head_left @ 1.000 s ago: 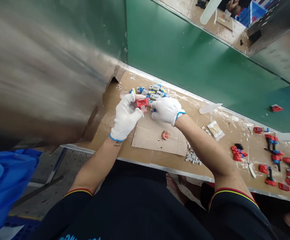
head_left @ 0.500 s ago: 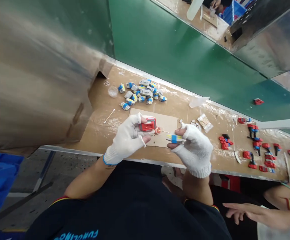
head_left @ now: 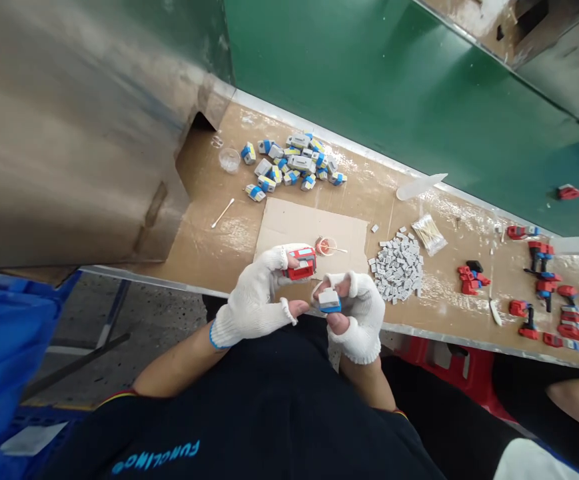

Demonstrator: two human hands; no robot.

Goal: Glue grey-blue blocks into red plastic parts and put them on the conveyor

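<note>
In a white glove with bare fingertips, my left hand (head_left: 264, 287) is closed around a red and grey plastic toy part (head_left: 302, 263). My right hand (head_left: 356, 313), gloved the same way, pinches a small grey and blue plastic block (head_left: 329, 300) with its grey side up. The two parts are close together but apart, over the table's front edge. Just beyond them, a small clear cup (head_left: 325, 246) of reddish stuff sits on a cardboard sheet (head_left: 289, 220), with a cotton swab (head_left: 338, 250) lying across it.
A pile of grey, blue and yellow blocks (head_left: 294, 160) lies at the back, beside a clear cup (head_left: 229, 160). Small grey pieces (head_left: 398, 267) are heaped to the right, near a bag of swabs (head_left: 429, 235). Red toy parts (head_left: 544, 287) spread farther right. A metal panel (head_left: 94, 147) stands left.
My right hand has moved left towards my left hand and turned its block, so the grey side shows. The heap of grey pieces is now uncovered. The view has shifted.
</note>
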